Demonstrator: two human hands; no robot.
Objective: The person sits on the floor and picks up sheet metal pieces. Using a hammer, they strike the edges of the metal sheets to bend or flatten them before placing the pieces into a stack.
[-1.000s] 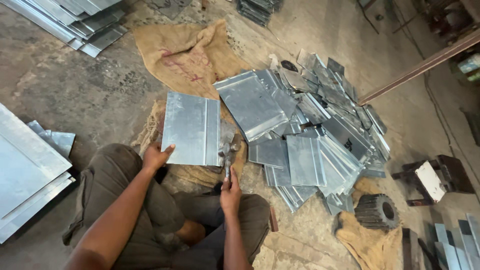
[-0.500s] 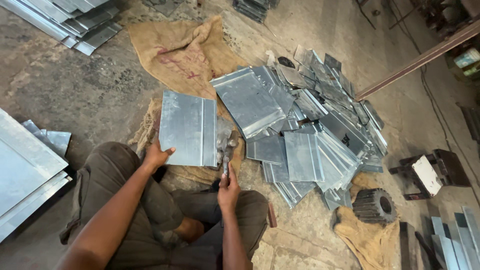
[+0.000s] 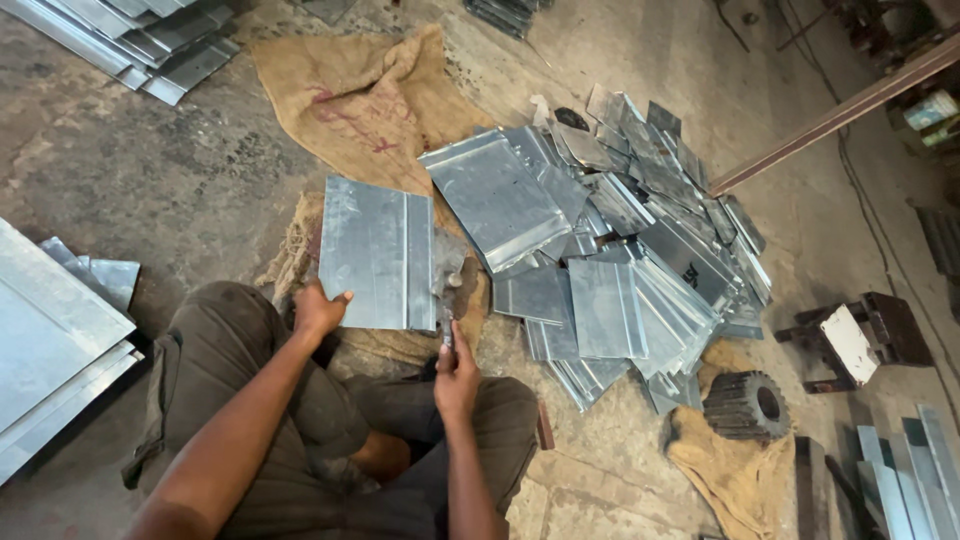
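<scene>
A folded galvanized metal sheet [image 3: 375, 252] lies flat on burlap sacking [image 3: 365, 100] on the floor just in front of my crossed legs, and my left hand [image 3: 318, 310] clamps its near edge while my right hand [image 3: 456, 370] is closed around the handle of a hammer [image 3: 447, 290] whose head sits at the sheet's right edge. Compared with a second ago, sheet and hands sit almost unchanged, the hammer low against the fold. To the right sprawls a heap of similar sheets [image 3: 620, 230], with a toothed gear [image 3: 745, 405] beyond and larger stacked sheets [image 3: 50, 340] at my left.
</scene>
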